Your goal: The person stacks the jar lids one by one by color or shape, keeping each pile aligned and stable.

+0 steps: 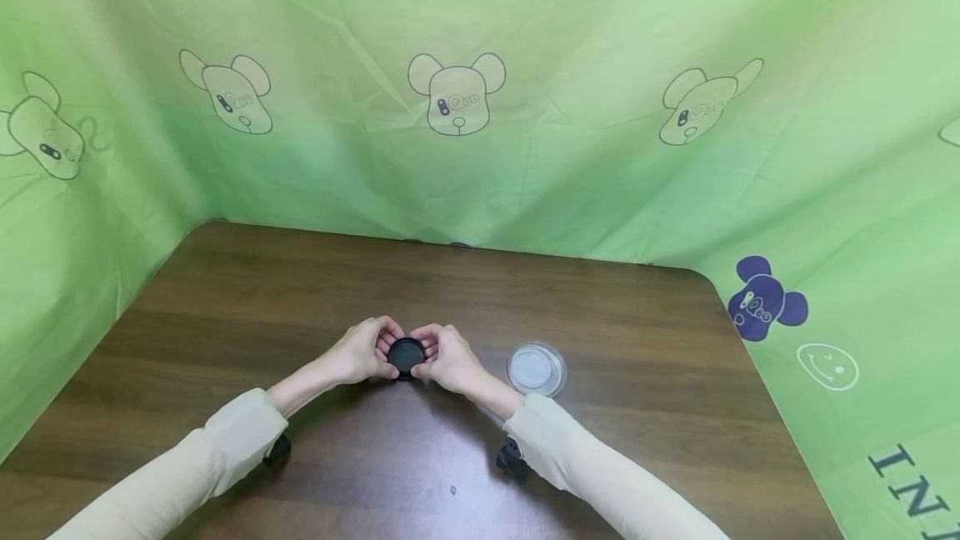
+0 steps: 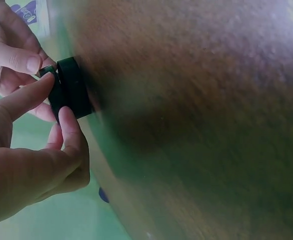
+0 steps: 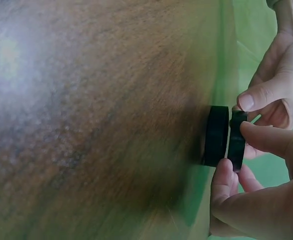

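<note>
Near the middle of the table, my left hand (image 1: 365, 351) and right hand (image 1: 450, 361) pinch a round black lid (image 1: 406, 354) from opposite sides. Both wrist views show this lid (image 2: 54, 94) as a short disc with a ridged edge. Right below it, a round black base (image 3: 216, 136) stands on the table. A thin gap shows between lid and base in the right wrist view. The inside of the base is hidden. To the right of my right hand sits a clear round dish (image 1: 536, 369), partly behind the right forearm.
The brown wooden table (image 1: 637, 457) has rounded far corners. A green printed curtain (image 1: 457, 182) hangs behind it and along both sides. Dark wrist devices (image 1: 512, 458) are strapped under the sleeves. A small mark (image 1: 453, 490) shows on the table near the front.
</note>
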Tool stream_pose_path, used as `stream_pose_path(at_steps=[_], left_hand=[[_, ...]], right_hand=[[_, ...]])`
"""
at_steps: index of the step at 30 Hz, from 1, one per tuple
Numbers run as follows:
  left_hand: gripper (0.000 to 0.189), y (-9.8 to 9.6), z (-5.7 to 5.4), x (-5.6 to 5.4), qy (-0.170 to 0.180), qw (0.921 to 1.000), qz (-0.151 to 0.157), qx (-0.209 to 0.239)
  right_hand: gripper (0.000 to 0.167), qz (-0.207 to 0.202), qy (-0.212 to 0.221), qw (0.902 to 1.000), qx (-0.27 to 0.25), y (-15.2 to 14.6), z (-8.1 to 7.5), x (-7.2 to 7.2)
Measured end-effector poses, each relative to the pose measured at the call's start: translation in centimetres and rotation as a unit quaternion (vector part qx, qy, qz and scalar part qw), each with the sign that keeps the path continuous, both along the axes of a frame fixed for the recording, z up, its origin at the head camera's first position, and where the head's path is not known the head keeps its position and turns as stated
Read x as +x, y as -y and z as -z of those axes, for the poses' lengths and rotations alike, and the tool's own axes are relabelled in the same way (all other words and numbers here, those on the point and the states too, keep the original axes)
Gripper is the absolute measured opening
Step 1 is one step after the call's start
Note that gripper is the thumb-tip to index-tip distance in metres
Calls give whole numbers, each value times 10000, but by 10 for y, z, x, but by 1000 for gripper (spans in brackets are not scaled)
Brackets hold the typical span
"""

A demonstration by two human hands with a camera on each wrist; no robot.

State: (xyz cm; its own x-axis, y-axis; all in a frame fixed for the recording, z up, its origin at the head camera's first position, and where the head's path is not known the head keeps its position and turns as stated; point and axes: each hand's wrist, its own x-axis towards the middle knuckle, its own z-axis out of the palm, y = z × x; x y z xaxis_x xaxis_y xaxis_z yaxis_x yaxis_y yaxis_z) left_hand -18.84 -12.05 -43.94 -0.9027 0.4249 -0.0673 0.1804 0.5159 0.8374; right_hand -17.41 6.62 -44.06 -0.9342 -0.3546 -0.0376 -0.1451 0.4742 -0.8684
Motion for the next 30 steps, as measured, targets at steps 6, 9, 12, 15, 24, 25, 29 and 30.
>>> stream_pose_path(at_steps=[6, 9, 12, 15, 24, 25, 29, 30], left_hand=[[47, -1, -1, 2, 64, 9999, -77, 19], [47, 0, 1, 2, 41, 10000, -54, -34], [47, 0, 1, 3, 41, 9999, -61, -69], [47, 0, 2, 3, -15, 9999, -37, -108], [49, 0, 1, 4, -127, 9998, 76, -93], [50, 0, 1, 4, -139, 9998, 103, -90], [54, 1, 2, 3, -235, 9995, 188, -136], [54, 1, 2, 3, -281, 9992, 211, -165]], right_hand=[[46, 0, 8, 10000, 46, 0, -2, 1], [46, 1, 66, 9999, 79, 0, -3, 2], [46, -14, 94, 9999, 109, 0, -4, 2], [46, -27, 83, 9998, 184, 0, -4, 2], [46, -47, 21, 9996, 293, -2, -4, 2], [46, -67, -7, 9996, 284, -2, -5, 3], [46, -125, -133, 9995, 274, -2, -5, 3], [46, -128, -152, 9994, 278, -2, -4, 4]])
